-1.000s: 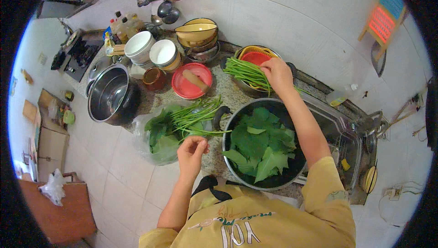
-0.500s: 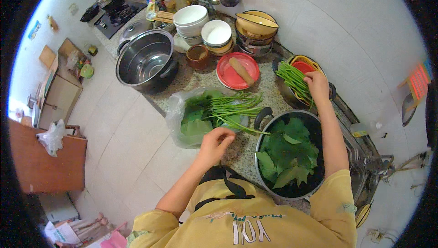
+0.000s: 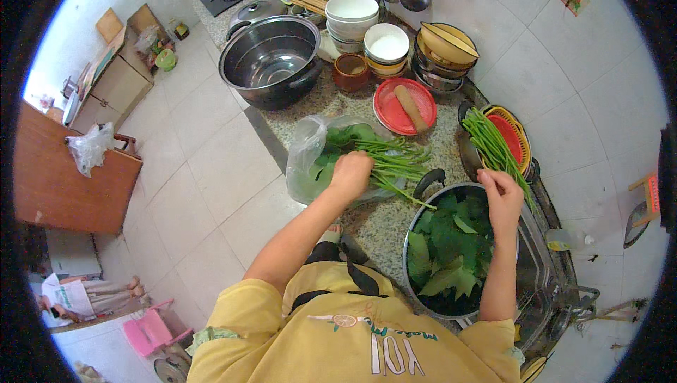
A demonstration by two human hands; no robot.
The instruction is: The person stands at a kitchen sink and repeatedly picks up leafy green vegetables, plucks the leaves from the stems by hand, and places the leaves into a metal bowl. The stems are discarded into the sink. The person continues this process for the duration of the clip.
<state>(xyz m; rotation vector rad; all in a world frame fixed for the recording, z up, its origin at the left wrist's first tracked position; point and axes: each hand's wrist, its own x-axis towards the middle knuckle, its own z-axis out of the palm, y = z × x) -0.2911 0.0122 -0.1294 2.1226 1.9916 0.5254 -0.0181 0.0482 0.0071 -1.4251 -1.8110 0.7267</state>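
My left hand is closed on leafy greens at the mouth of a clear plastic bag. Long green stems fan out to the right of this hand, and dark leaves show behind it. Above the far rim of a dark two-handled pot, my right hand has its fingers bent in near the thumb; whether anything is between them is hidden. Broad green leaves fill the pot. Just beyond the right hand, a bundle of bare green stems lies across a yellow basket.
A big empty steel pot stands at the back left of the counter. Behind are stacked white bowls, a brown jar and a red plate with a wooden pestle-like stick. The sink is at right.
My right hand has drawn back from the stem bundle toward the leaf pot. My left hand has reached forward onto the greens in the bag. The whole view has shifted.
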